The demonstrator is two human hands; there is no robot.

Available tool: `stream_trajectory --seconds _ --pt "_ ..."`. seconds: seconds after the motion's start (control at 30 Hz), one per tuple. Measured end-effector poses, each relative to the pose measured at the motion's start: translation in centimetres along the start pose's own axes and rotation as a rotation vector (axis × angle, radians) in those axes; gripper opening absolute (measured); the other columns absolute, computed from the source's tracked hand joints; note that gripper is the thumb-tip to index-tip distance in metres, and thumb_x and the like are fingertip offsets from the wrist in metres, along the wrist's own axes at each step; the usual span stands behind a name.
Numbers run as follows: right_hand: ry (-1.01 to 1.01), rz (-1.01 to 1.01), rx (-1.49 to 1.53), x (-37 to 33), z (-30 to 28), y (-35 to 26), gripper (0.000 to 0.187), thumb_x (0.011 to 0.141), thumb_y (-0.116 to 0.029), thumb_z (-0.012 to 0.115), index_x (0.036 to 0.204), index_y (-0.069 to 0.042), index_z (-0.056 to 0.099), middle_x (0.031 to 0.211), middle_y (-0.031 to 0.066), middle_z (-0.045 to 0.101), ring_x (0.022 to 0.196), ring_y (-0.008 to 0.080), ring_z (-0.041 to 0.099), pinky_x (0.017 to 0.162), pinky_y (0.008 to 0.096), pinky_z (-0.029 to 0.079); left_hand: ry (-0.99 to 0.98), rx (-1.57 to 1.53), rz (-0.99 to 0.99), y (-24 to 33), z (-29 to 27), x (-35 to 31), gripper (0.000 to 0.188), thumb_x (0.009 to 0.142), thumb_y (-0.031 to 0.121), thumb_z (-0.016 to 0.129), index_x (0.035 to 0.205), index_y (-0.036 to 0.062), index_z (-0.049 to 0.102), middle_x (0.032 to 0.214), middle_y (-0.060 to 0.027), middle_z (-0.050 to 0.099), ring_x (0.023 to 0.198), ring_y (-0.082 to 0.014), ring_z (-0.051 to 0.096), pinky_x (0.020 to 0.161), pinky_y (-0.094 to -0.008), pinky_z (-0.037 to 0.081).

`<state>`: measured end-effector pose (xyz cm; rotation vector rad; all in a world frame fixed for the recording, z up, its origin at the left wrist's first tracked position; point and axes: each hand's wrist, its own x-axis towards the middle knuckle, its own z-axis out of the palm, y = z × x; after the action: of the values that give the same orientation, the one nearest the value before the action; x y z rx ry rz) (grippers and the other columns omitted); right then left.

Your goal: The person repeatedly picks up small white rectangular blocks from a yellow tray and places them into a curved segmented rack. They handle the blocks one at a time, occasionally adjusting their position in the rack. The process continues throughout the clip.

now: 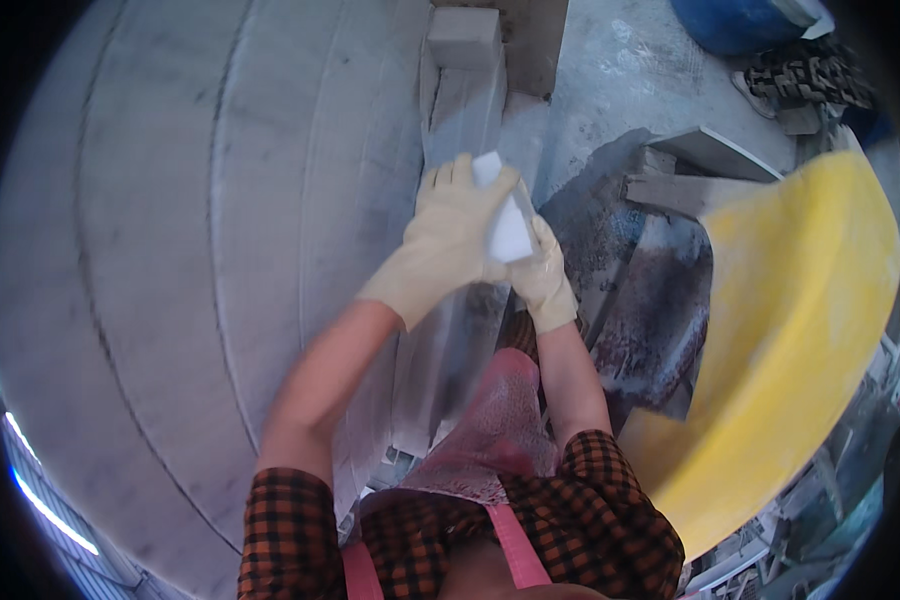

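A white, straight-edged block (511,230) is held up between my two hands. Its material is unclear; it could be foam or a pale solid piece. My left hand (455,215), in a cream rubber glove, lies along the block's left side, with its fingers toward the top end and the thumb across it. At the lower right end, my right hand (545,270), gloved the same way, has its fingers closed around the block's edge. Below both hands hangs the pink apron (495,430) that I wear.
A large pale grey surface with curved seams (170,250) fills the left. Beside it runs a ledge with a grey block (465,38) at its far end. To the right are a yellow curved panel (800,310) and a wet, dark trough (655,310). A blue tub (735,20) and another person's patterned trouser leg (810,82) are far right.
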<state>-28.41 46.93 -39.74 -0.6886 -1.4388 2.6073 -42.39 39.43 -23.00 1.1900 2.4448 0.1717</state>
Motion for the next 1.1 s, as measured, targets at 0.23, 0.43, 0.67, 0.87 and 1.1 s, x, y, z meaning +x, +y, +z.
stream_trajectory --seconds 0.23,0.43,0.67,0.87,1.1 --pt "0.178 -0.010 0.476 16.1 -0.9 2.5 0.053 0.107 -0.037 0.046 0.147 -0.001 0.045 0.146 0.0191 0.052 0.138 0.0270 0.046 0.117 0.0420 0.035 -0.136 0.240 0.067 -4.7 -1.9 13.9 0.108 0.047 0.030 0.094 0.144 0.0223 0.048 0.135 -0.0276 0.048 0.129 -0.0471 0.048 0.111 -0.0516 0.042" --pt "0.309 -0.183 0.182 23.9 0.8 7.7 0.061 0.108 -0.041 0.043 0.153 -0.001 0.036 0.154 0.0207 0.041 0.144 0.0302 0.036 0.119 0.0434 0.031 -0.200 0.372 0.229 -7.5 -2.2 18.1 0.100 0.048 0.021 0.094 0.138 0.0214 0.050 0.141 -0.0297 0.045 0.132 -0.0491 0.045 0.115 -0.0506 0.037" --pt "0.428 -0.297 -0.128 30.1 1.4 13.5 0.070 0.108 -0.045 0.040 0.159 -0.001 0.025 0.162 0.0225 0.029 0.151 0.0339 0.023 0.122 0.0452 0.026 -0.187 0.492 0.293 -9.9 -1.1 19.4 0.099 0.048 0.020 0.095 0.137 0.0223 0.052 0.145 -0.0292 0.043 0.136 -0.0492 0.042 0.116 -0.0518 0.036" --pt "0.380 -0.284 -0.200 28.6 1.6 10.9 0.070 0.108 -0.044 0.038 0.160 0.001 0.024 0.163 0.0259 0.026 0.154 0.0375 0.017 0.124 0.0459 0.021 -0.158 0.429 0.268 -11.3 0.0 19.0 0.096 0.055 0.022 0.094 0.141 0.0240 0.050 0.149 -0.0266 0.042 0.142 -0.0457 0.036 0.119 -0.0516 0.033" --pt "0.291 -0.320 -0.193 27.4 3.0 0.3 0.069 0.107 -0.040 0.044 0.158 0.003 0.026 0.156 0.0289 0.036 0.147 0.0396 0.030 0.120 0.0442 0.028 0.007 0.402 -0.030 -12.2 1.0 16.3 0.109 0.062 0.026 0.091 0.156 0.0139 0.038 0.155 -0.0221 0.040 0.146 -0.0390 0.035 0.121 -0.0476 0.029"
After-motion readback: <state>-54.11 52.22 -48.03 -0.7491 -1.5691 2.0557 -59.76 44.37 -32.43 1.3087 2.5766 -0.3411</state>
